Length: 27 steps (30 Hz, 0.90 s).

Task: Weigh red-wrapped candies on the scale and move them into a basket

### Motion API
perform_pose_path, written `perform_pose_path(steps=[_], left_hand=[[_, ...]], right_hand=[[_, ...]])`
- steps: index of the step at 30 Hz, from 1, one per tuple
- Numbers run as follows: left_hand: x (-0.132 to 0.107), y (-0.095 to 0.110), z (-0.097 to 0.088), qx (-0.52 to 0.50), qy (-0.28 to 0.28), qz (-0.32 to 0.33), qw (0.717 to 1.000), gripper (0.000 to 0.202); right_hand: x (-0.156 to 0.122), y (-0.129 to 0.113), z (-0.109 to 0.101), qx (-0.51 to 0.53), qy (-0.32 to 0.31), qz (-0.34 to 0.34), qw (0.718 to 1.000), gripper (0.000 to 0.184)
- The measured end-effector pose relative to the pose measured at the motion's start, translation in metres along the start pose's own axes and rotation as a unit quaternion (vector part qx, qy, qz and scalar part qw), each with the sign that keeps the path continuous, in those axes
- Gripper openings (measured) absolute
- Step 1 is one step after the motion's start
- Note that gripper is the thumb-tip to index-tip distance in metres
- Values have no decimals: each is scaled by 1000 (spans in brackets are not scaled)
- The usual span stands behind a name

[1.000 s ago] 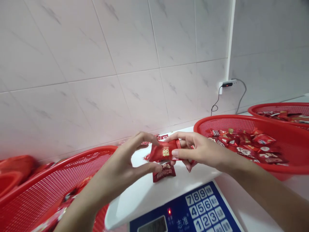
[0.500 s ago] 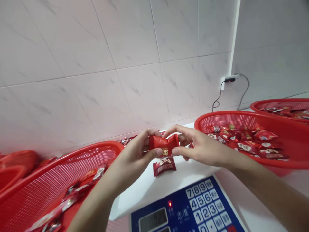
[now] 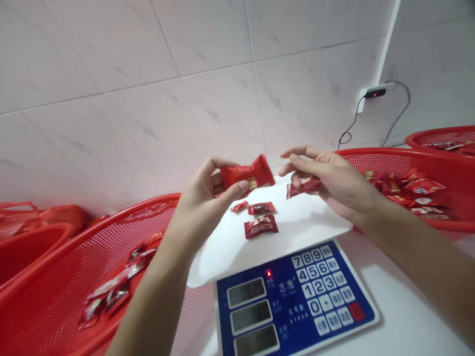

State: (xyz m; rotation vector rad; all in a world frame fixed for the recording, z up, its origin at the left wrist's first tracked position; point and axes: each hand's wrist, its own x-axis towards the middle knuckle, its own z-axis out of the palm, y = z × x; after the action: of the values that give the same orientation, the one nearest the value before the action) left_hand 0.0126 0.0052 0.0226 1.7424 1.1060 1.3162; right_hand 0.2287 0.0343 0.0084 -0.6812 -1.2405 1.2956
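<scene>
My left hand (image 3: pixel 211 198) pinches a glossy red candy packet (image 3: pixel 252 177) between thumb and fingers, above the white scale pan (image 3: pixel 222 252). To its right, my right hand (image 3: pixel 322 173) has its thumb and forefinger free of that packet. A darker red wrapped candy (image 3: pixel 304 187) sits under its curled lower fingers, partly hidden by them. On the pan below lie a dark red wrapped candy (image 3: pixel 261 226) with pale lettering, a smaller wrapped candy (image 3: pixel 261 208) behind it, and a little red twist-wrapped candy (image 3: pixel 239 206).
The scale's blue keypad panel (image 3: pixel 293 296) faces me, its displays lit. Red mesh baskets of wrapped candies stand at the left (image 3: pixel 48 277) and right (image 3: pixel 393 158), with another basket (image 3: pixel 441 136) farther right. A tiled wall (image 3: pixel 218 109) rises behind; a plugged-in cable (image 3: pixel 347 133) hangs there.
My right hand has let go of the glossy red packet and moved right; the left hand keeps it. The view has tilted downward, showing more of the scale and the candies on its pan.
</scene>
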Motion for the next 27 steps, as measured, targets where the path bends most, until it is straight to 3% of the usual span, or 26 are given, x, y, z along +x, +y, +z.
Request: perform_pose_path(steps=[3,5,9,14,16,19,22,24,27], left_hand=[[4,-8,-5,165,20,-56,985,20],[7,-15,-6,219,23,-67,973,18],[11,-24,-4,259,12,-72,963,18],[13,-28,-6,361,-29,-76,929,16],[12,-24,-7,374,-9,-54,926,14],[9,-12,-6,304,-13,-8,953,21],[0,2,2,148,-102,19,984,30],[-6,10,10,63,-146,29,987,29],[-14,14,22,24,-144,42,988,22]], right_hand=[[2,-4,-2,17,72,18,997,9],[3,-5,-4,30,85,31,995,12],[1,-5,-5,28,49,8,998,17],[-6,-4,0,-5,-46,-39,998,19],[-6,-2,4,-14,-47,-55,997,17],[-6,-1,7,-10,-37,-64,997,22],[-10,-4,10,-2,-48,-64,997,29],[-15,-6,13,-14,-70,-52,996,32],[-20,-6,16,-35,-101,-43,993,34]])
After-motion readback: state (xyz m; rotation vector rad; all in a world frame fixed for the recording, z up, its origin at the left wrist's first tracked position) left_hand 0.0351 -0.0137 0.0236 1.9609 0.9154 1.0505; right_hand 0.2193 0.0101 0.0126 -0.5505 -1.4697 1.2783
